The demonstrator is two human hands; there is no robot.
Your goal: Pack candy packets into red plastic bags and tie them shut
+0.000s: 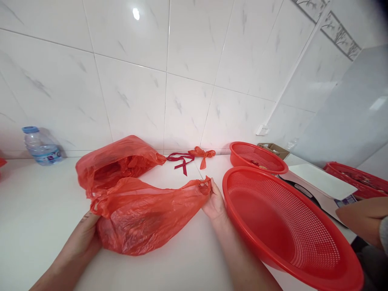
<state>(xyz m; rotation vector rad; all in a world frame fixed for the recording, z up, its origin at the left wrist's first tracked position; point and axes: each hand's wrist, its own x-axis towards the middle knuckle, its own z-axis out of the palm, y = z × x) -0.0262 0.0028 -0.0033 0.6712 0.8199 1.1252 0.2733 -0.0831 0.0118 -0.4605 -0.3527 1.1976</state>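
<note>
A thin red plastic bag point(145, 224) is stretched between my two hands just over the white table point(182, 270). My left hand point(86, 232) is closed on the bag's bunched left end, with the fingers partly behind the plastic. The opposite corner, by a handle loop, is pinched in my right hand point(215, 200). Something darker shows dimly through the bag, too unclear to name. Behind it lies a second red plastic bag point(121, 145), its mouth gaping toward me. A large red perforated basket point(260, 218) stands close beside my right forearm.
Near the wall lie a dark red ribbon point(183, 165) and a knotted red plastic strip point(202, 153). A water bottle point(45, 151) stands far left. At right are a smaller red basket point(257, 151), a scale with a white tray point(321, 180), and another person's arm point(363, 216).
</note>
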